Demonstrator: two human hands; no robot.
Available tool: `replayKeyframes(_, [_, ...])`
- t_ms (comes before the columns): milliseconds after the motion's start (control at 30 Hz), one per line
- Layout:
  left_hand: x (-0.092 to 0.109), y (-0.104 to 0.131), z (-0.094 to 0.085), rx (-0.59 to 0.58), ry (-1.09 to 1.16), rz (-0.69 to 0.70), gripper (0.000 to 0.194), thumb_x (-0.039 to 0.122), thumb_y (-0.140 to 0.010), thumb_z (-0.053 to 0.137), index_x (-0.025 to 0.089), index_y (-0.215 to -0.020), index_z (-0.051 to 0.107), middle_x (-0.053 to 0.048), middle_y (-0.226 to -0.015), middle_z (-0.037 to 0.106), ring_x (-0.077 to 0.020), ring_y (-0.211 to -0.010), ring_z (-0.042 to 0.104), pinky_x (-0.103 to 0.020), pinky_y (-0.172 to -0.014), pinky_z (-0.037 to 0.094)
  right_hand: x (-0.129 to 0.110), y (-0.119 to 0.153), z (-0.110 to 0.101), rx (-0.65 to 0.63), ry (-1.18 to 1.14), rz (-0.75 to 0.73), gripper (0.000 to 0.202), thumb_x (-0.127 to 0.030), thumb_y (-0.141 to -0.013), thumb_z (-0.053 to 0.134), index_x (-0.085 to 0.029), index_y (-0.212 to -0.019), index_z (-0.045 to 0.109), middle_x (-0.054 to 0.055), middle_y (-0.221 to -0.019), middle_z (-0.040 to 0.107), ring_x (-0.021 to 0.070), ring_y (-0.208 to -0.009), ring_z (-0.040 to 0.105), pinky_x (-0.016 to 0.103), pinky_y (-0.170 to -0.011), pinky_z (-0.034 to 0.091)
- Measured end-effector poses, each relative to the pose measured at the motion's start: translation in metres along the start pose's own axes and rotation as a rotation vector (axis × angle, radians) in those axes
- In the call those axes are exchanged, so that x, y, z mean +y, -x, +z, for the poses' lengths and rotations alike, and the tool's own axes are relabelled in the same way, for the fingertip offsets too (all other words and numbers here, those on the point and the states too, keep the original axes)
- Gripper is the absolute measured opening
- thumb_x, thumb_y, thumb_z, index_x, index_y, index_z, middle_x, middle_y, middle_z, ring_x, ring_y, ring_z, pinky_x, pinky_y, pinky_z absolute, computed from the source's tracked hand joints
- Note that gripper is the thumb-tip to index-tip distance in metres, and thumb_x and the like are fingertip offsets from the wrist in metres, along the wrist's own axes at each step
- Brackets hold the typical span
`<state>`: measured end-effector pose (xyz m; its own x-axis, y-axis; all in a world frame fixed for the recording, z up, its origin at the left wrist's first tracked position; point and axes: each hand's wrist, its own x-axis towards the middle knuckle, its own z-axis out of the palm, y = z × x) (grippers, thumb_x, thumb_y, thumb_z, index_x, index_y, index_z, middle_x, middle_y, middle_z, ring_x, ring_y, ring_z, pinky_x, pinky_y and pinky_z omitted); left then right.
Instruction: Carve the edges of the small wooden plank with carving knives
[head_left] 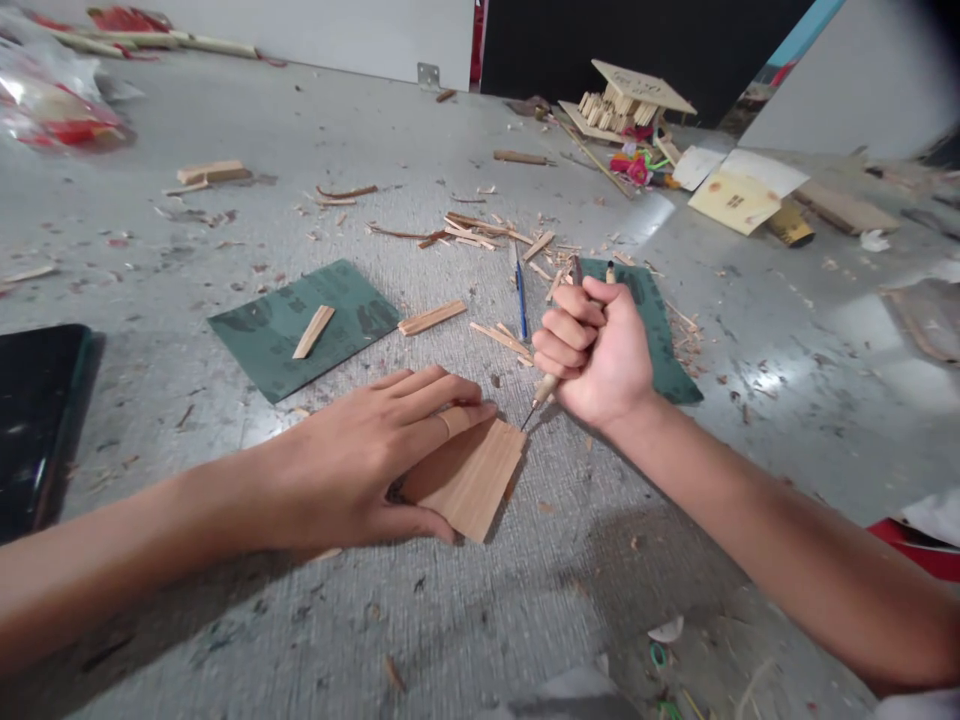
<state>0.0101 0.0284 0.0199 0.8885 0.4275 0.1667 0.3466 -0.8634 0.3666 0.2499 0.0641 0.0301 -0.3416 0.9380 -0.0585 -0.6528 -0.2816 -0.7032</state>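
Observation:
A flat piece of light wood [471, 478] with a stepped right edge lies on the grey surface [450, 620]. My left hand [390, 440] rests over its left part, thumb at the near edge and fingers along the far edge, a ring-like band on one finger. In my right hand [596, 345] a slim tool [545, 390] with a wooden handle is gripped in a fist. Its thin dark tip points down and meets or nearly meets the wood's upper right corner. Part of the handle is hidden by the fingers.
Green sheets [304, 325] lie beyond both hands, one with a wood strip on it. A blue pen-like tool [521, 300], wood strips [433, 317] and shavings are scattered between them. A black device [37, 420] lies at left; a small wooden model [622, 105] stands at the back right.

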Motion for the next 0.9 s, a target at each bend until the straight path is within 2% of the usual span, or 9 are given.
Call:
replayKeyframes(267, [-0.001, 0.001, 0.0, -0.007, 0.002, 0.011, 0.082, 0.067, -0.089, 0.06, 0.012, -0.147, 0.042, -0.018, -0.136, 0.054, -0.0332, -0.121, 0.054, -0.046, -0.1, 0.045, 0.001, 0.017, 0.008, -0.018, 0.07, -0.142, 0.043, -0.035, -0.087, 0.045, -0.023, -0.059, 0.016, -0.009, -0.047, 0.008, 0.0086, -0.041, 0.005, 0.024, -0.036, 0.012])
replayKeyframes(433, [-0.002, 0.0, 0.001, -0.005, -0.008, 0.019, 0.082, 0.067, -0.09, 0.058, 0.012, -0.148, 0.041, -0.018, -0.135, 0.053, -0.0325, -0.12, 0.053, -0.046, -0.101, 0.046, 0.004, 0.018, 0.026, -0.108, 0.163, -0.14, 0.043, -0.033, -0.09, 0.041, -0.022, -0.057, 0.016, -0.008, -0.047, 0.008, 0.0078, -0.042, 0.003, 0.024, -0.037, 0.009])
replayKeyframes(600, [-0.001, 0.001, 0.002, -0.011, 0.003, 0.025, 0.082, 0.068, -0.089, 0.058, 0.012, -0.147, 0.042, -0.019, -0.135, 0.053, -0.0335, -0.119, 0.053, -0.048, -0.1, 0.047, 0.013, 0.017, 0.047, -0.188, 0.337, -0.168, 0.044, -0.03, -0.094, 0.042, -0.022, -0.055, 0.021, -0.008, -0.05, 0.013, 0.007, -0.043, 0.009, 0.024, -0.041, 0.014])
replayKeyframes(800, [0.0, 0.001, 0.001, -0.013, -0.025, 0.013, 0.084, 0.07, -0.089, 0.058, 0.013, -0.148, 0.04, -0.019, -0.135, 0.054, -0.0335, -0.119, 0.054, -0.048, -0.099, 0.047, 0.015, -0.002, 0.051, -0.126, 0.34, -0.011, 0.045, -0.033, -0.094, 0.039, -0.024, -0.054, 0.022, -0.009, -0.047, 0.008, 0.0073, -0.042, 0.003, 0.023, -0.036, 0.005])
replayKeyframes(900, [-0.001, 0.001, 0.001, -0.016, 0.001, 0.011, 0.085, 0.071, -0.087, 0.059, 0.014, -0.148, 0.04, -0.019, -0.136, 0.052, -0.0337, -0.12, 0.054, -0.048, -0.1, 0.047, 0.013, 0.002, 0.047, -0.098, 0.299, -0.088, 0.045, -0.033, -0.095, 0.037, -0.024, -0.054, 0.021, -0.009, -0.048, 0.009, 0.0069, -0.041, 0.004, 0.022, -0.036, 0.007])
